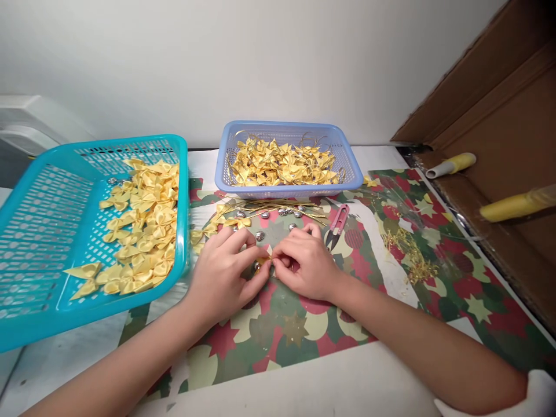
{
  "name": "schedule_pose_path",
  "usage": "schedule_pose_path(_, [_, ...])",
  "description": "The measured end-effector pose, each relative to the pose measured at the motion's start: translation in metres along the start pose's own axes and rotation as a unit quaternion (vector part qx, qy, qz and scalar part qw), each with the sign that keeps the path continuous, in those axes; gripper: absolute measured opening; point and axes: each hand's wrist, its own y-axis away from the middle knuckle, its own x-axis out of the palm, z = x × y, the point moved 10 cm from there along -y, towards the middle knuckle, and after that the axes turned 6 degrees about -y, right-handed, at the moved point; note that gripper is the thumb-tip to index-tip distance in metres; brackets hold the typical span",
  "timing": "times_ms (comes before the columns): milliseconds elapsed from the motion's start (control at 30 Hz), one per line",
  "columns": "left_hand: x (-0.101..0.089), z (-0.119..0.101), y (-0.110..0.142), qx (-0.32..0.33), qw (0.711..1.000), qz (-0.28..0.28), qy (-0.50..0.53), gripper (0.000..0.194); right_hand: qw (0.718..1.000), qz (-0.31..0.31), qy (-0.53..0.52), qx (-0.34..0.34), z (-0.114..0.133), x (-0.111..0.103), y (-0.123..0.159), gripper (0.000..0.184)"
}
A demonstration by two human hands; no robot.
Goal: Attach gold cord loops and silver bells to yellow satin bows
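My left hand [232, 269] is closed, thumb and fingers pinching a small silver bell [257, 266] that shows between them. Close against it, my right hand [304, 263] is also in a pinch, on a thin piece of gold cord [270, 258] that runs between the two hands. The fingers hide most of this small work. Just beyond the hands lie several loose silver bells [259, 236], a bunch of cut gold cords [278, 204] and a few yellow ribbon bows [221, 215]. Pink thread snips [337, 225] rest beyond my right hand.
A turquoise basket [185, 191] with yellow bows and a few bells stands at the left. A lilac basket [289, 190] of corded bows is at the back. Gold cord scraps [410, 258] lie right on the patterned sheet [278, 347]. A cardboard box [499, 104] borders the right.
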Motion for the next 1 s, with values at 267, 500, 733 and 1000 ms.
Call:
schedule_pose_path(267, [0.007,0.012,0.001,-0.055,0.994,0.016,0.092,0.018,1.000,-0.012,-0.010,0.012,-0.002,-0.002,0.000,0.014])
schedule_pose_path(500, [0.012,0.016,0.000,-0.084,0.985,0.036,0.148,0.019,0.999,-0.020,-0.010,0.023,-0.004,-0.004,0.000,0.016])
schedule_pose_path(733, [0.012,0.015,0.001,-0.072,0.980,0.040,0.179,0.017,0.999,-0.019,-0.024,0.026,-0.004,-0.004,-0.001,0.017])
schedule_pose_path(1000, [0.012,0.013,0.002,-0.049,0.977,0.036,0.204,0.014,0.999,-0.002,-0.036,0.033,-0.006,-0.001,0.000,0.018])
